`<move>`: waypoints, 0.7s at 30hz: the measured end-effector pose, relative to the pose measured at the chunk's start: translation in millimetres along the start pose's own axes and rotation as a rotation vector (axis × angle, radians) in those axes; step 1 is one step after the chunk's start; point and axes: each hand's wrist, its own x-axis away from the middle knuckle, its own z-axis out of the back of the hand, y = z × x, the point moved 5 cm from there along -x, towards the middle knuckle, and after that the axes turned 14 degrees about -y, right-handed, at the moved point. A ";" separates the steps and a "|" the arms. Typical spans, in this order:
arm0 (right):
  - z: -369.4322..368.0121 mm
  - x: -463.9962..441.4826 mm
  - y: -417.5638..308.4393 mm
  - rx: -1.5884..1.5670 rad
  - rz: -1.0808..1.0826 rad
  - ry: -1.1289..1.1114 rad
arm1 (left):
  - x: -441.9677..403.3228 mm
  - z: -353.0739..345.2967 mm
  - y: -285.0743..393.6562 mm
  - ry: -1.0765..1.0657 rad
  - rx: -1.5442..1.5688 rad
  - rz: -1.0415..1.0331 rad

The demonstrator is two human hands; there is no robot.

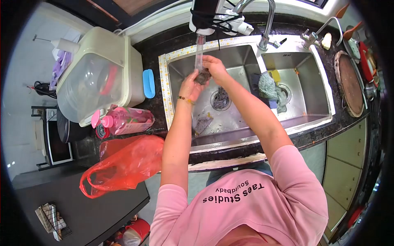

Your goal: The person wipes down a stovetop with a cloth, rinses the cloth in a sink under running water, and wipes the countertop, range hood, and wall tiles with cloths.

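Kitchen counter, dark stone, with a two-basin steel sink in the upper middle of the frame. Left hand reaches over the left basin, palm side up, fingers half curled around a small dark clump. Right hand meets it from the right, fingers bent and close to the clump; can't tell if it grips too. Clump sits between both hands, upper centre of frame, at the lower end of a clear stream coming from a white unit at top centre. What the clump is: unclear.

Below the hands, dark bits sit at the drain, more scraps lower left on the basin floor. Right basin: green cloth over the divider, yellow sponge behind it. Metal tap above. Left of the sink: blue tray, pale dish cabinet, pink bottle on its side, red plastic bag lower left. Round wooden board, far right.
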 end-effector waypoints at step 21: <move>-21.2 -18.1 -4.5 0.074 -0.080 0.123 | -8.9 -25.8 20.7 0.233 -1.539 -0.177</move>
